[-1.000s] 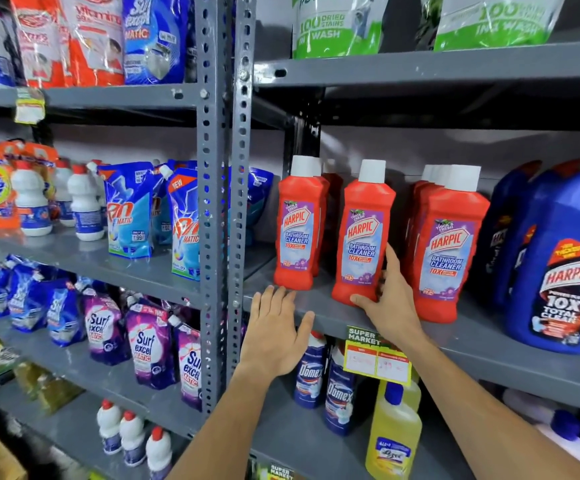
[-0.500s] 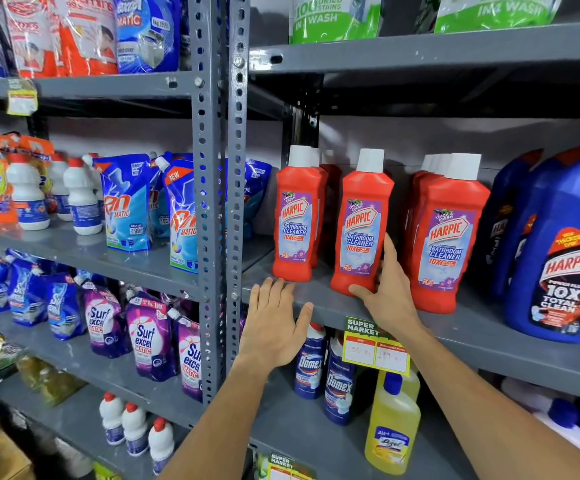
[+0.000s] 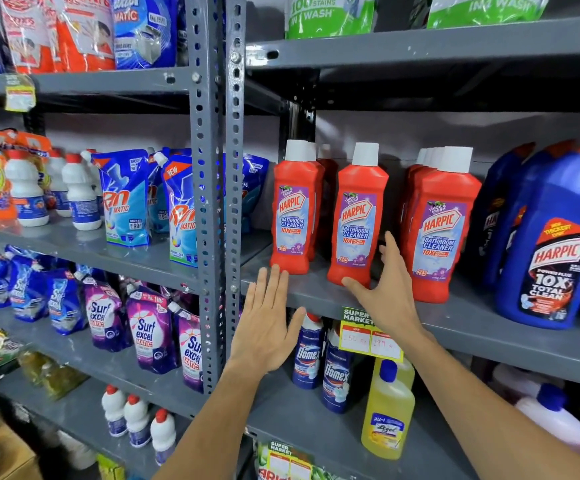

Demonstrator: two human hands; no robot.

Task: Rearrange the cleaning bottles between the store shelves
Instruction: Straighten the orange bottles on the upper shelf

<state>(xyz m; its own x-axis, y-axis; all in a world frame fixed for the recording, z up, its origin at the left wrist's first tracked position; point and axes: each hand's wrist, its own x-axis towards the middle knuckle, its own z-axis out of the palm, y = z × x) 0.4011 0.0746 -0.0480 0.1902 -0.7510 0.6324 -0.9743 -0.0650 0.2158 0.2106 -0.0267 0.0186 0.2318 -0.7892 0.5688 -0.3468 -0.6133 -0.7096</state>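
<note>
- Three groups of bathroom cleaner bottles (image 3: 358,216) stand along the shelf's (image 3: 472,327) front edge, with bigger jugs (image 3: 551,251) to their right.
- The right hand (image 3: 382,289) touches the middle bottle's base.
- The left hand (image 3: 268,327) hovers before the shelf's left corner, beside the upright post (image 3: 209,168).

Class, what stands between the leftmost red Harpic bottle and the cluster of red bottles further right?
One red Harpic bottle, touched by the right hand; head view.
</note>
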